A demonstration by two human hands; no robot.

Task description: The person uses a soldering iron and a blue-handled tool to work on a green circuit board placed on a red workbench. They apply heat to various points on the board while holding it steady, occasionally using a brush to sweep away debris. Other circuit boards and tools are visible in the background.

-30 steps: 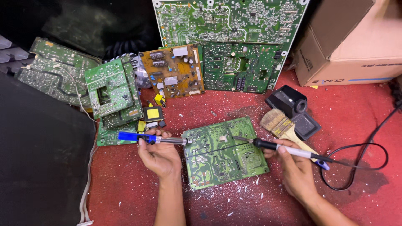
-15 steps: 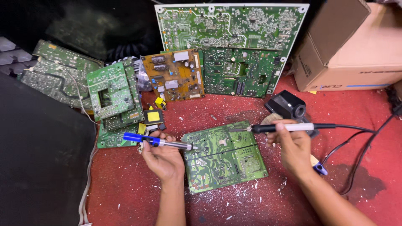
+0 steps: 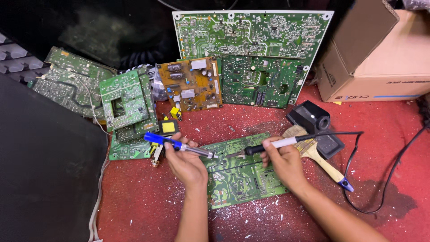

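While the flat green circuit board [image 3: 242,172] lies solder side up on the speckled red worktop [image 3: 143,201], two tools are held over its upper edge. A blue-handled, metal-barrelled desoldering pump [image 3: 179,145] is gripped in the closed left hand [image 3: 186,163], its tip pointing right, just above the board. A soldering iron with a black grip and white handle [image 3: 273,145] is clasped in the closed right hand [image 3: 284,163], its tip pointing left towards the pump's tip; the two tips are near each other, and whether they touch cannot be told. A black cable [image 3: 380,179] is trailed from the iron across the worktop to the right. Just beside the right hand, a wooden-handled paintbrush [image 3: 320,159] is laid partly across a black iron stand [image 3: 313,118]. Further back, an orange-brown board [image 3: 192,85] and a large green board [image 3: 253,36] are propped up, with more green boards [image 3: 127,101] stacked at the left. A brown cardboard box [image 3: 380,62] is set at the far right.
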